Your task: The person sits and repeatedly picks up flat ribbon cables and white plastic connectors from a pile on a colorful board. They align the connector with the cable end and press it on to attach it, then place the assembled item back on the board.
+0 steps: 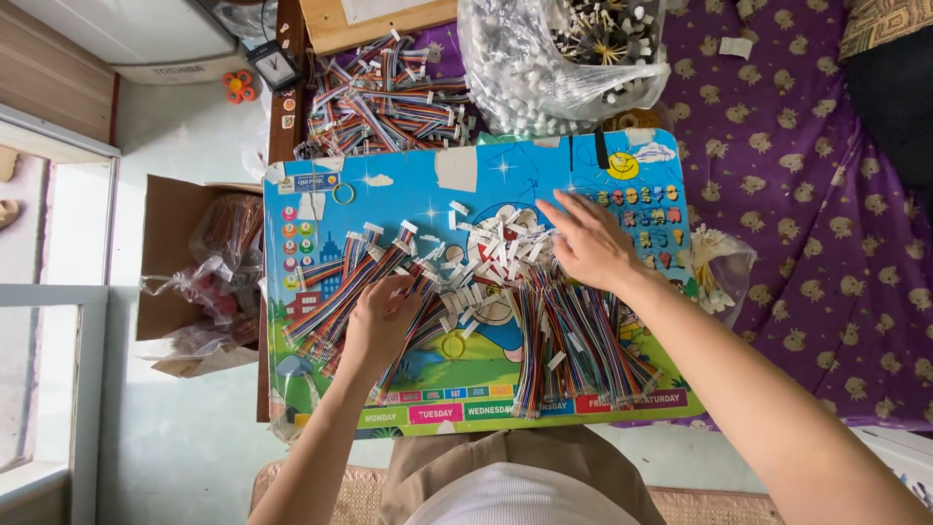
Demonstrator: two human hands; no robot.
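While left hand (381,321) grips ribbon cables (340,292), right hand (590,243) rests open on connector pile (491,258).

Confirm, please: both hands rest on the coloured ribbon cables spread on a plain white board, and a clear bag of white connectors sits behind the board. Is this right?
Not quite. The board is not plain white; the head view shows it bright blue with cartoon pictures. The rest holds: the left hand and right hand rest on the coloured ribbon cables, and a clear bag of white connectors sits behind the board.
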